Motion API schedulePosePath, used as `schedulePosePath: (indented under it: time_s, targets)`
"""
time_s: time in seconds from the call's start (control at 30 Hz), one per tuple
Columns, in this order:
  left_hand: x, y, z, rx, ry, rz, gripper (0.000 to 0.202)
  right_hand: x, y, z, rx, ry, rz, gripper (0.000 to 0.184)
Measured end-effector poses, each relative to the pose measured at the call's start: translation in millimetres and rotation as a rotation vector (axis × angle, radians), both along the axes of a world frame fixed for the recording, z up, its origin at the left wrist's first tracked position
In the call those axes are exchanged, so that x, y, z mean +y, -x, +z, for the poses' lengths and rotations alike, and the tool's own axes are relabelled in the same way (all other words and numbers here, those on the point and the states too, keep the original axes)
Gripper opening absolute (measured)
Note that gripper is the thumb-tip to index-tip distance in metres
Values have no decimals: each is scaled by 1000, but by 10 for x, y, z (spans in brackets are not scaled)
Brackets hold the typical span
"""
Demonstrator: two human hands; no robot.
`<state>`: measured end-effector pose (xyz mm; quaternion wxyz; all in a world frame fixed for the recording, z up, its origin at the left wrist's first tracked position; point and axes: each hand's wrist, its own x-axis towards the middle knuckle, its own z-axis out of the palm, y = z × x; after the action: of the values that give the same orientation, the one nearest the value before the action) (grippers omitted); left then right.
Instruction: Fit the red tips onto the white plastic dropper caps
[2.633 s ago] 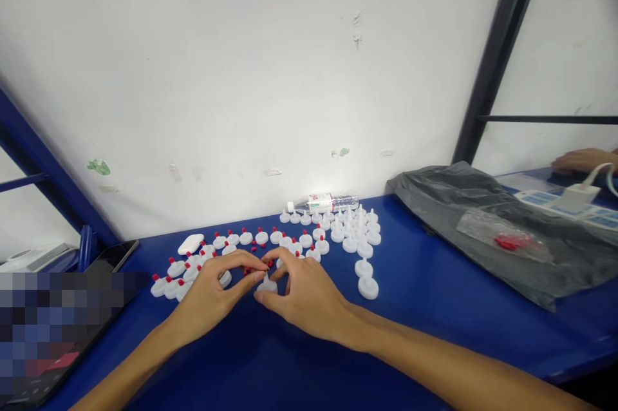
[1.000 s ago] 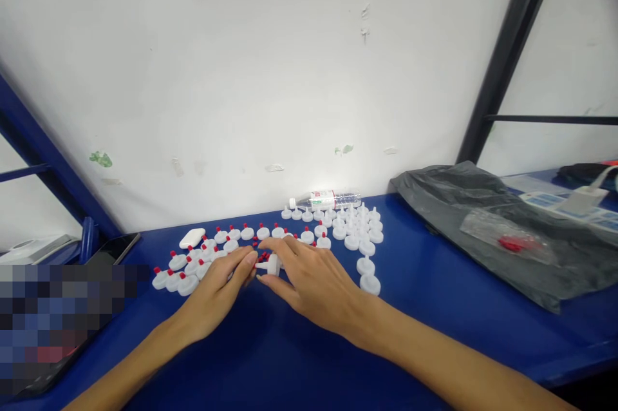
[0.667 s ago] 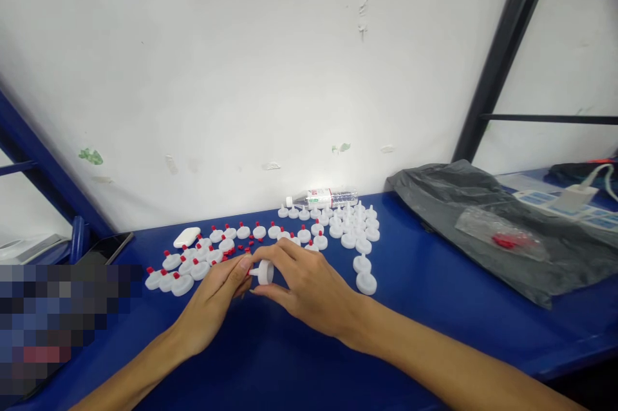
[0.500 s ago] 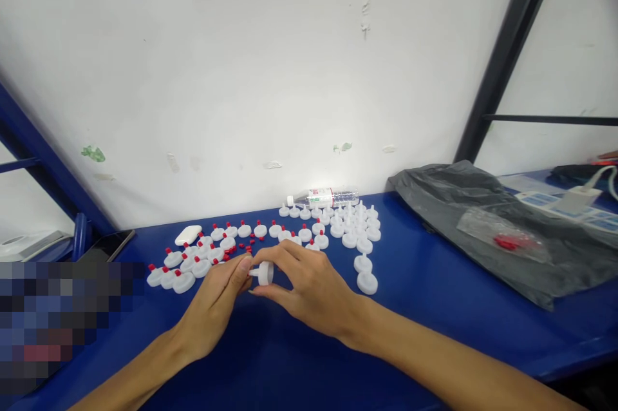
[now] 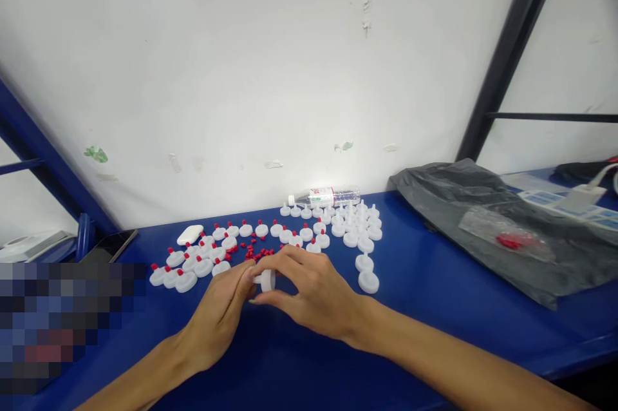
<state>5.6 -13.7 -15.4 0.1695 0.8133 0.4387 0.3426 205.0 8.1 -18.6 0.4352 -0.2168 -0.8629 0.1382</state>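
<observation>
My right hand [image 5: 309, 292] pinches a round white cap [image 5: 266, 279] turned on its side, just above the blue table [image 5: 425, 308]. My left hand [image 5: 222, 314] has its fingertips pressed against the cap's spout end; a tiny red plug may be between them but is hidden. Behind my hands lie loose red plugs [image 5: 255, 252]. To the left stand several white caps with red plugs [image 5: 193, 264]. To the right stand several plain white caps [image 5: 355, 230].
A clear water bottle [image 5: 326, 196] lies against the white wall. A grey plastic sheet [image 5: 502, 230] with a clear bag of red plugs [image 5: 509, 240] covers the table's right. A white oval case [image 5: 190, 234] and a phone [image 5: 113, 243] lie at left.
The right hand lifted a white cap from the table and turned it sideways; the left fingertips closed against its spout. Both hands drew slightly nearer to me.
</observation>
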Motion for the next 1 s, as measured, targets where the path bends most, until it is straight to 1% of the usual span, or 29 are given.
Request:
schedulePosePath:
  time_s: [0.13, 0.23, 0.3, 0.4, 0.47, 0.53, 0.63, 0.7, 0.77, 0.87, 0.93, 1.0]
  targets:
    - [55, 54, 16, 59, 23, -56, 36, 14, 21, 35, 57, 78, 17, 29]
    - [110, 82, 52, 98, -31, -33, 38, 19, 38, 92, 37, 129, 1, 32]
    - [136, 92, 76, 119, -100, 17, 42, 22, 37, 135, -53, 86, -44, 32]
    - [165, 114, 109, 173, -136, 72, 44, 63, -22, 209, -175, -75, -140, 23]
    - [198, 147, 133, 230, -118, 112, 44, 136, -112, 270, -178, -135, -233, 22]
    - [249, 192, 153, 310, -126, 190, 41, 239, -235, 337, -156, -127, -353, 21]
    - [341, 262, 160, 449, -178, 303, 28, 403, -437, 435, -190, -51, -540, 15]
    - [389, 294, 143, 522, -212, 311, 21, 485, -552, 493, -227, 5, -613, 13]
    - [417, 308, 117, 586, -237, 277, 21, 533, -643, 544, -257, 47, -657, 13]
    - [428, 310, 76, 657, -248, 269, 23, 556, -749, 610, -359, 165, -671, 16]
    - [428, 312, 55, 681, -238, 293, 23, 556, -807, 633, -469, 279, -646, 17]
    - [429, 320, 38, 690, -222, 306, 21, 554, -848, 629, -570, 355, -614, 15]
